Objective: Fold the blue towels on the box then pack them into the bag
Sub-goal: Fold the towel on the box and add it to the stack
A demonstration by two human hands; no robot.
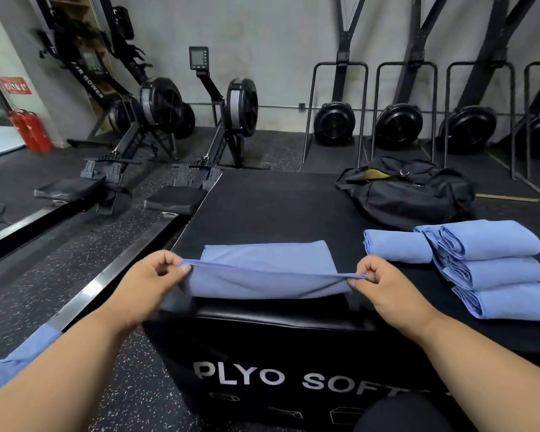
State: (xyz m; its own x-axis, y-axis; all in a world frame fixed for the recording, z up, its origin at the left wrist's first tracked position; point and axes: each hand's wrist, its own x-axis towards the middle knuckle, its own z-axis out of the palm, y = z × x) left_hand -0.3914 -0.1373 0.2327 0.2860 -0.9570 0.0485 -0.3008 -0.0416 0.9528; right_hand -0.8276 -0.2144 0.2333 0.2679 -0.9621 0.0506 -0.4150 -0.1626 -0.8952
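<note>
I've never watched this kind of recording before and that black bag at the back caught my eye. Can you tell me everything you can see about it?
The black duffel bag looks like soft, slightly shiny fabric, slumped and creased rather than standing firm. It lies on the far right part of the black padded box, beyond the stack of folded blue towels. Its top gapes open, showing a yellowish lining or item inside. A metal ring and straps sit near the opening. Neither hand touches it, and no blue towel shows inside.

White capitals on the near side of the black box (293, 353) read "PLYO SOFT", the rest cut off; the leaning rowing machine (88, 85) at far left carried "AIR ROWER"; the red wall sign (15, 85) stayed too blurred to read.
</note>
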